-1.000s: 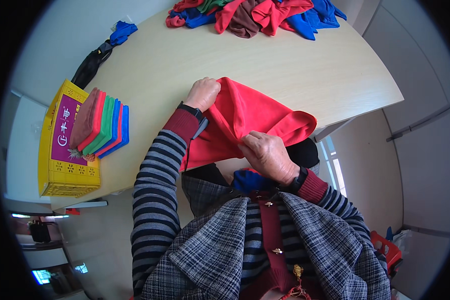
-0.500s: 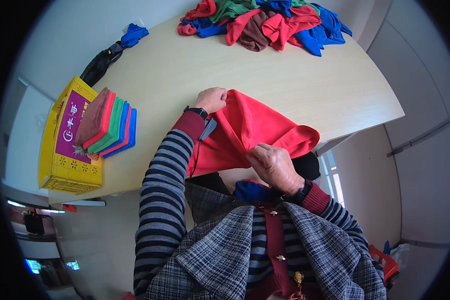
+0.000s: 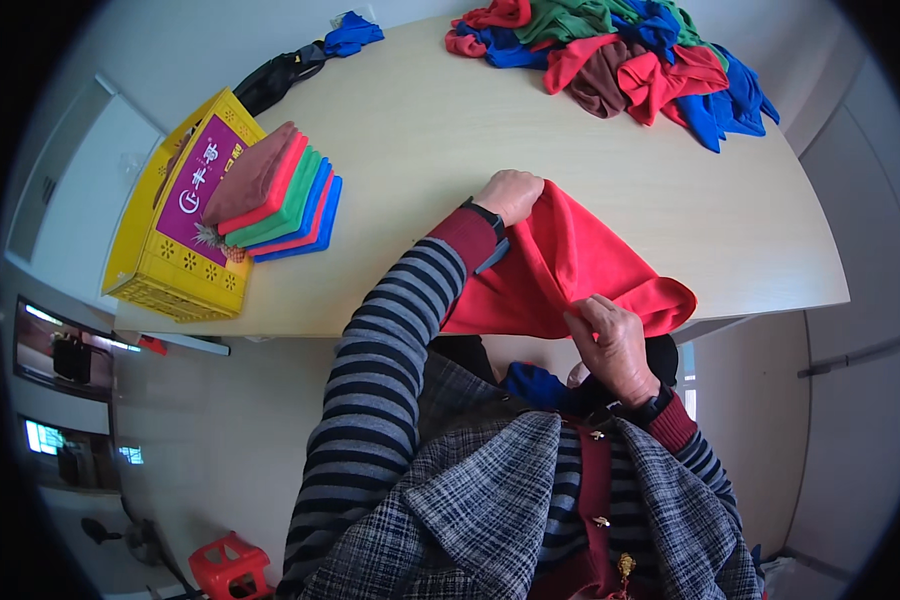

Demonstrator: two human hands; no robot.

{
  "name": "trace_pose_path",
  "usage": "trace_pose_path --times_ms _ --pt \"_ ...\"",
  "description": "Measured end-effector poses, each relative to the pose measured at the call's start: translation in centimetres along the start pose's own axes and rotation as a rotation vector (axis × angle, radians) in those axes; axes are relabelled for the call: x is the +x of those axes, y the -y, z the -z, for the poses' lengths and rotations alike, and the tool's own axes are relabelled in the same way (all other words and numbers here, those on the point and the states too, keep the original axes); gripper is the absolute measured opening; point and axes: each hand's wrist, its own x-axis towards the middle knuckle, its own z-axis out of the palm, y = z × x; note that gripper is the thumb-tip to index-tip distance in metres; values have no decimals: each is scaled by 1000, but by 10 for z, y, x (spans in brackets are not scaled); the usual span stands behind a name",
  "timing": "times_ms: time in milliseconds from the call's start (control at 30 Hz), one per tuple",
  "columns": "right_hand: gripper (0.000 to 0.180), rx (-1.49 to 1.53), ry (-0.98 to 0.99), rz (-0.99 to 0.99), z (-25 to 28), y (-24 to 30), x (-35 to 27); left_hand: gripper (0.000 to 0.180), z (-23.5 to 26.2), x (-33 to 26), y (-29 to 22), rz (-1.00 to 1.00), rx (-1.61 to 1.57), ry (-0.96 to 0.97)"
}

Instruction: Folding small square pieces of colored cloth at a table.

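Observation:
A red cloth (image 3: 610, 255) lies creased and partly doubled over at the table's near edge. My left hand (image 3: 510, 195) is closed on its far left corner. At the cloth's near side, my right hand (image 3: 615, 350) has thumb and forefinger pinched on the fabric, the other fingers curled. Left of my left arm, a neat stack of folded cloths (image 3: 280, 195) in brown, red, green and blue leans against a yellow crate (image 3: 185, 285). A loose heap of red, green, blue and brown cloths (image 3: 620, 65) sits at the far right of the table.
The pale table (image 3: 420, 130) has a curved far edge. A black item (image 3: 275, 80) and a small blue cloth (image 3: 353, 35) lie at its far left. Dark blue fabric (image 3: 535, 385) is below the table edge by my lap. A red plastic stool (image 3: 230, 565) stands on the floor.
The view has swung left, so the table's things appear farther right. Both hands remain at about the same places on the red cloth, which keeps nearly the same shape.

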Motion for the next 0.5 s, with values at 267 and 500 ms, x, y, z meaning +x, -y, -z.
trace_pose_path --times_ms 267,500 --pt "6 -26 -95 38 6 2 5 13 7 -6 6 125 47 -29" --pt "4 25 -235 17 85 1 37 19 136 -4 55 416 -85 -479"
